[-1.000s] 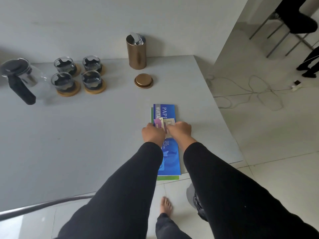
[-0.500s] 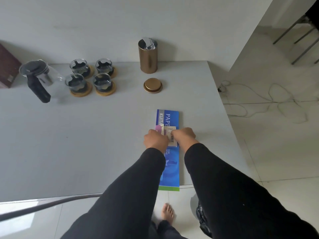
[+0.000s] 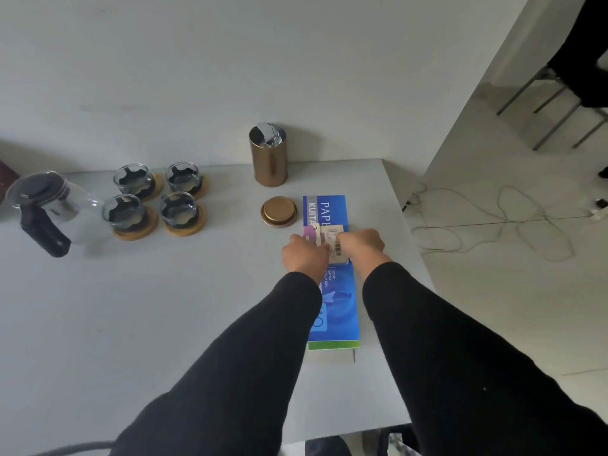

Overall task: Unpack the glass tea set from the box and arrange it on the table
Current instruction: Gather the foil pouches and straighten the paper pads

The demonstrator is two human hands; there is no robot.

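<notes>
We are seeing the glass teapot (image 3: 49, 209) and four cups (image 3: 154, 200) already standing at the table's (image 3: 164, 324) far left. Both fists, left hand (image 3: 304, 256) and right hand (image 3: 360, 243), are still gripping small cards (image 3: 329, 243) above the blue packet (image 3: 335, 291), now slid beside the gold lid (image 3: 279, 211).

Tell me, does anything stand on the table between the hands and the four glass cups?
Nothing visible does. The grey table is bare between the left hand and the four glass cups on round wooden coasters. The gold round lid lies farther back, beside that path. Both hands hold a small card packet.
</notes>
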